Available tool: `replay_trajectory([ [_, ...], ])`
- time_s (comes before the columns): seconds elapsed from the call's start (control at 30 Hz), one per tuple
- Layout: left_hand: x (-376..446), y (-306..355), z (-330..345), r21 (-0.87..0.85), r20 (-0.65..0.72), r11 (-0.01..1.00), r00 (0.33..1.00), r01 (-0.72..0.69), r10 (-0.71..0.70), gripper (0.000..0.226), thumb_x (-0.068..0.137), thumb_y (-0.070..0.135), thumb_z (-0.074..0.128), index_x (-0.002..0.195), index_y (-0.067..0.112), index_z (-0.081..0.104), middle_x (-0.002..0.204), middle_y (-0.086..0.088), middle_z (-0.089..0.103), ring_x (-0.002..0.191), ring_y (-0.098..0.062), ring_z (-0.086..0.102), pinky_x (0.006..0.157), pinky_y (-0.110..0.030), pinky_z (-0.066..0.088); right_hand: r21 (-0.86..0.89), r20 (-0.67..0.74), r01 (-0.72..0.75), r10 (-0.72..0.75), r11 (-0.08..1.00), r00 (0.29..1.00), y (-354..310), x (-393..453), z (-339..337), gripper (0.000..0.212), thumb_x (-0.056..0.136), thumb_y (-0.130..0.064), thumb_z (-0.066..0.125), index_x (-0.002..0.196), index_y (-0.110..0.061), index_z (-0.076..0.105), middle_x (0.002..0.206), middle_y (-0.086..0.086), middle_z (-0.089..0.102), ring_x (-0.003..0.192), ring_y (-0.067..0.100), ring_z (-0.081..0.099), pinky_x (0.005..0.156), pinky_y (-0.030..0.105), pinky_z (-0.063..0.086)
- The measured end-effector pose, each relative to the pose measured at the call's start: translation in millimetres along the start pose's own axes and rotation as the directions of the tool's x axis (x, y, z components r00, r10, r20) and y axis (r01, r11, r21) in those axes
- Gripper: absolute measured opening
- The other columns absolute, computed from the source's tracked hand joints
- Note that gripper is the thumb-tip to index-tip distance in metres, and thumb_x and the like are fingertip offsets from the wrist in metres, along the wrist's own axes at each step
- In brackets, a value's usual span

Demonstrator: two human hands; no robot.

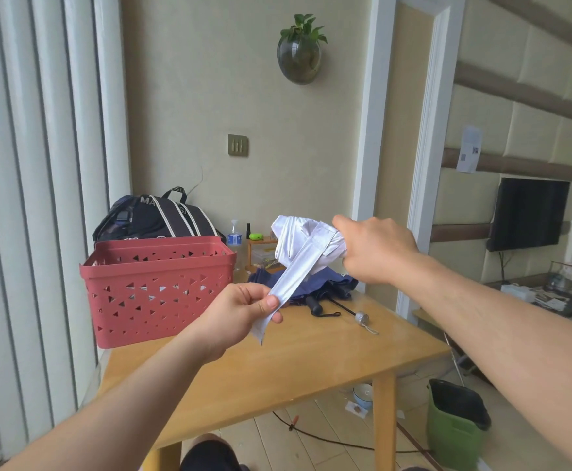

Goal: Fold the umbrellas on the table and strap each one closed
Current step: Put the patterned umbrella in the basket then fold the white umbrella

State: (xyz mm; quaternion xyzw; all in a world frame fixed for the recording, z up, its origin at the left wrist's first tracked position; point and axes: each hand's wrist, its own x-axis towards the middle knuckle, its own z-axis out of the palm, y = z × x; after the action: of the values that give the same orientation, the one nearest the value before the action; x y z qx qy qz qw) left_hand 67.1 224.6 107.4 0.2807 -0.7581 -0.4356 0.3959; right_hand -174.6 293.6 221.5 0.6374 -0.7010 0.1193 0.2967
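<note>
A folded white umbrella [294, 241] is held in the air above the wooden table [311, 362]. My right hand [376, 249] grips its bundled canopy from the right. The umbrella's white strap [291, 277] runs down and to the left from the bundle, pulled taut. My left hand [240, 311] pinches the strap's free end between thumb and fingers. A dark blue umbrella [325, 283] lies loose and unstrapped on the far part of the table, its black handle [315, 305] pointing toward me.
A red perforated basket [155, 287] stands on the table's left side, with a black backpack [155, 215] behind it. A silver-capped rod with a cord [361, 317] lies near the blue umbrella. A green bin [454, 423] sits on the floor at the right.
</note>
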Motion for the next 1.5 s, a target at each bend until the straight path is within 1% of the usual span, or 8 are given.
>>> replay_trajectory([
  [0.2, 3.9, -13.8, -2.1, 0.047, 0.004, 0.999, 1.0, -0.01, 0.01, 0.032, 0.104, 0.032, 0.063, 0.076, 0.018, 0.074, 0.07, 0.002, 0.059, 0.055, -0.012, 0.04, 0.05, -0.024, 0.034, 0.35, 0.234, 0.007, -0.095, 0.937, 0.968, -8.9, -13.7, 2.2, 0.033, 0.074, -0.021, 0.07, 0.08, -0.044, 0.046, 0.076, -0.008, 0.061, 0.066, 0.014, 0.056, 0.052, 0.03, 0.038],
  [0.37, 7.8, -12.3, 0.5, 0.042, -0.008, 0.998, 0.999, -0.045, 0.045, 0.032, 0.103, 0.029, 0.063, 0.078, 0.013, 0.073, 0.059, 0.007, 0.049, 0.049, -0.014, 0.033, 0.046, -0.024, 0.03, 0.713, 0.376, -0.098, -0.261, 0.694, 0.889, -19.4, -18.8, 6.6, 0.056, 0.074, 0.001, 0.078, 0.116, -0.032, 0.064, 0.067, -0.003, 0.065, 0.046, 0.012, 0.058, 0.048, 0.03, 0.047],
  [0.73, 8.0, 4.9, 5.3, -0.024, 0.028, 0.984, 0.983, -0.179, 0.18, 0.037, 0.105, 0.027, 0.058, 0.072, 0.035, 0.072, 0.059, 0.007, 0.04, 0.055, -0.015, 0.027, 0.051, -0.028, 0.028, 0.754, 0.65, -0.463, -0.428, 0.466, 0.628, -21.6, -29.5, 15.9, 0.055, 0.065, 0.0, 0.065, 0.116, -0.004, 0.044, 0.056, 0.015, 0.049, 0.041, 0.024, 0.048, 0.055, 0.029, 0.045],
  [0.93, 5.8, 5.0, 14.8, -0.385, 0.121, 0.922, 0.988, -0.047, 0.101, 0.013, 0.096, 0.03, 0.065, 0.098, 0.02, 0.073, 0.091, -0.008, 0.062, 0.075, -0.025, 0.044, 0.068, -0.035, 0.031, 0.705, 0.545, -0.676, -0.773, 0.213, 0.325, -17.3, -29.7, 32.9, 0.04, 0.058, -0.012, 0.073, 0.094, -0.013, 0.055, 0.062, 0.007, 0.056, 0.048, 0.02, 0.059, 0.057, 0.03, 0.054],
  [1.1, 2.8, 21.7, 10.2, -0.518, 0.216, 0.855, 0.962, -0.032, 0.167, 0.011, 0.096, 0.017, 0.059, 0.106, 0.019, 0.064, 0.079, 0.002, 0.058, 0.067, -0.013, 0.045, 0.063, -0.03, 0.034, 0.685, 0.322, -0.726, -0.919, 0.062, 0.226, -21.8, -31.2, 48.1, 0.04, 0.068, -0.013, 0.078, 0.094, -0.007, 0.049, 0.083, 0.012, 0.058, 0.088, 0.036, 0.072, 0.08, 0.048, 0.061],
  [1.2, 7.2, 27.3, 6.0, -0.504, 0.153, 0.861, 0.975, -0.064, 0.161, 0.021, 0.097, 0.019, 0.062, 0.117, 0.012, 0.063, 0.089, -0.016, 0.047, 0.073, -0.028, 0.035, 0.062, -0.034, 0.031, 0.736, 0.376, -0.671, -0.878, 0.09, 0.295, -22.6, -31.4, 46.0, 0.045, 0.074, -0.02, 0.082, 0.108, -0.006, 0.056, 0.087, 0.01, 0.058, 0.098, 0.036, 0.066, 0.094, 0.06, 0.052],
  [1.3, 12.5, 29.1, 6.0, -0.473, 0.013, 0.873, 0.99, -0.118, 0.141, 0.03, 0.105, 0.017, 0.056, 0.129, -0.002, 0.053, 0.103, -0.025, 0.055, 0.082, -0.041, 0.046, 0.069, -0.041, 0.038, 0.833, 0.483, -0.536, -0.651, 0.136, 0.585, -26.3, -35.3, 38.4, 0.059, 0.075, -0.03, 0.087, 0.123, -0.012, 0.057, 0.104, 0.012, 0.07, 0.102, 0.034, 0.068, 0.097, 0.057, 0.051],
  [1.5, 14.4, 28.0, 18.1, -0.373, -0.214, 0.913, 0.973, -0.167, 0.091, 0.014, 0.111, 0.006, 0.043, 0.118, 0.003, 0.054, 0.085, -0.009, 0.071, 0.067, -0.015, 0.068, 0.057, -0.025, 0.052, 0.923, 0.349, -0.305, -0.176, 0.235, 0.921, -65.7, -52.7, 42.7, 0.026, 0.105, -0.039, 0.057, 0.13, -0.041, 0.053, 0.116, -0.003, 0.073, 0.104, 0.025, 0.071, 0.088, 0.048, 0.054],
])
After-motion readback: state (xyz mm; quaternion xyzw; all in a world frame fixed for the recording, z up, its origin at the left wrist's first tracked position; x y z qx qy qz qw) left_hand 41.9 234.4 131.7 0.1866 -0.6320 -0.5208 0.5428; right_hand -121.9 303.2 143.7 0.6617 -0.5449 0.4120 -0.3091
